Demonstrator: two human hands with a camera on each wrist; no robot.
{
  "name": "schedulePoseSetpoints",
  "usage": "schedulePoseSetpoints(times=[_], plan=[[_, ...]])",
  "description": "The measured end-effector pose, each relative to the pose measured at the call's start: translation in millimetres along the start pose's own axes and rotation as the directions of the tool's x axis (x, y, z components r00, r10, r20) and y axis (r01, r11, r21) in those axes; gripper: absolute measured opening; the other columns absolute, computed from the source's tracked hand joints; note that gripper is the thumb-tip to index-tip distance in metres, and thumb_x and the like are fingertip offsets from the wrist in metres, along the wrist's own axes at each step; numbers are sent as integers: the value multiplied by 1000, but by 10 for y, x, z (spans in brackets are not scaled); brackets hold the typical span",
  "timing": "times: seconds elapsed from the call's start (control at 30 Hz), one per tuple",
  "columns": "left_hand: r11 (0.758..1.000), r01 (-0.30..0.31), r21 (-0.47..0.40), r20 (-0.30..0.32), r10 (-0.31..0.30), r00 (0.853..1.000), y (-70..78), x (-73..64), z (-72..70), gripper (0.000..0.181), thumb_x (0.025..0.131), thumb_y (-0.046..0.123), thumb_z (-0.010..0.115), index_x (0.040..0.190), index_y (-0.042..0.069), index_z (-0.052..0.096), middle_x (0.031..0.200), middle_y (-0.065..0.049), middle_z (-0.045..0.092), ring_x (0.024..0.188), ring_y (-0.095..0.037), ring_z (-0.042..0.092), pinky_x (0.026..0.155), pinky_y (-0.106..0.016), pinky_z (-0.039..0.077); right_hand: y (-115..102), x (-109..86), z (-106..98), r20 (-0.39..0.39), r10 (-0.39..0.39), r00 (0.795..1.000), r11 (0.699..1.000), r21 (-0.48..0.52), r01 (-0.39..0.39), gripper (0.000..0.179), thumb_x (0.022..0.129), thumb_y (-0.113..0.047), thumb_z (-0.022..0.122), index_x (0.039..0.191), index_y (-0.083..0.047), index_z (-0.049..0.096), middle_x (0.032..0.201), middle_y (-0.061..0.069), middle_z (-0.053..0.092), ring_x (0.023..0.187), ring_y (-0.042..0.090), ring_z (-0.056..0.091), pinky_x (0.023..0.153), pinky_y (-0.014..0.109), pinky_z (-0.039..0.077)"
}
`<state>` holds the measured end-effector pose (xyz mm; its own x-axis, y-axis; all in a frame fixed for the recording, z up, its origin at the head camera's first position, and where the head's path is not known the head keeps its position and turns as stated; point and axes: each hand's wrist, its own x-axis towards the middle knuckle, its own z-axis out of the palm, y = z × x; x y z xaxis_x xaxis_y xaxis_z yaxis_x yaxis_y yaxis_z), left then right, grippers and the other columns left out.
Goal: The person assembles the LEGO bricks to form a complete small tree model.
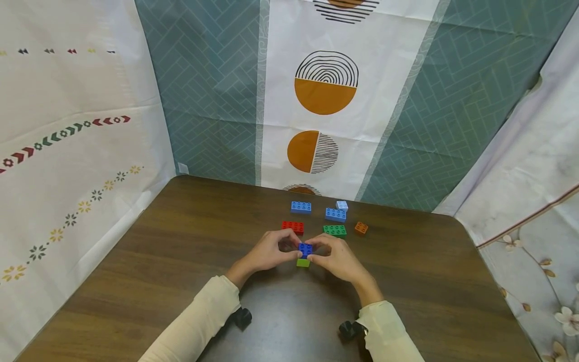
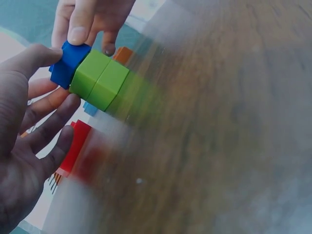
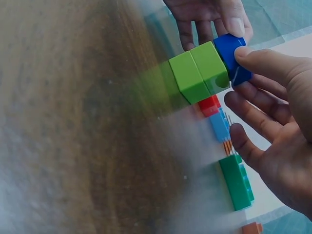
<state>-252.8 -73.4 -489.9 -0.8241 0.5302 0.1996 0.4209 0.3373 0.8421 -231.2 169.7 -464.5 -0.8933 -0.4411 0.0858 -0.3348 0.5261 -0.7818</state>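
Observation:
A dark blue building brick (image 1: 305, 250) sits on top of a stack of two lime green bricks (image 2: 100, 79), which stands on the table. From the left, my left hand (image 1: 273, 250) pinches the blue brick between thumb and fingers. On the opposite side, my right hand (image 1: 335, 256) pinches the same brick. Both thumbs press its near face, as the right wrist view shows. The blue brick looks slightly tilted against the green (image 3: 200, 72) in that view; whether it is fully seated I cannot tell. The other fingers of both hands are spread behind the stack.
Beyond the hands lie a red brick (image 1: 293, 227), a green brick (image 1: 334, 231) and a small orange brick (image 1: 361, 228). Farther back are two blue bricks (image 1: 300, 207) and a pale blue one (image 1: 342, 205). Patterned cloths hang around the brown table (image 1: 203, 216).

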Motion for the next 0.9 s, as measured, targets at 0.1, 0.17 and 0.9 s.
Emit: schedulePoseSetpoints(times=[0.1, 0.17, 0.9], plan=[[1000, -9, -6, 2, 9, 1000, 7, 3, 1, 19, 93, 29, 78, 108, 21, 69, 108, 5, 74, 100, -11, 70, 96, -36, 59, 21, -6, 3, -4, -3, 1000, 1000, 12, 3, 29, 93, -22, 77, 122, -23, 73, 117, -4, 71, 109, 20, 66, 98, 47, 56], [1000, -15, -8, 5, 15, 1000, 10, 3, 1, 19, 93, 29, 78, 108, 21, 69, 108, 5, 74, 100, -11, 70, 96, -37, 59, 27, -10, 6, -6, -5, 1000, 1000, 16, 5, 29, 93, -22, 77, 122, -23, 73, 117, -4, 71, 109, 20, 66, 98, 48, 55], [1000, -19, -22, 7, 20, 1000, 8, 4, 44, 17, 94, 23, 77, 107, 18, 67, 108, 1, 74, 97, -15, 71, 87, -25, 58, 13, -32, 49, -22, -2, 1000, 1000, 7, 3, 26, 94, -21, 76, 120, -21, 73, 113, -5, 71, 107, 20, 65, 94, 43, 52]])
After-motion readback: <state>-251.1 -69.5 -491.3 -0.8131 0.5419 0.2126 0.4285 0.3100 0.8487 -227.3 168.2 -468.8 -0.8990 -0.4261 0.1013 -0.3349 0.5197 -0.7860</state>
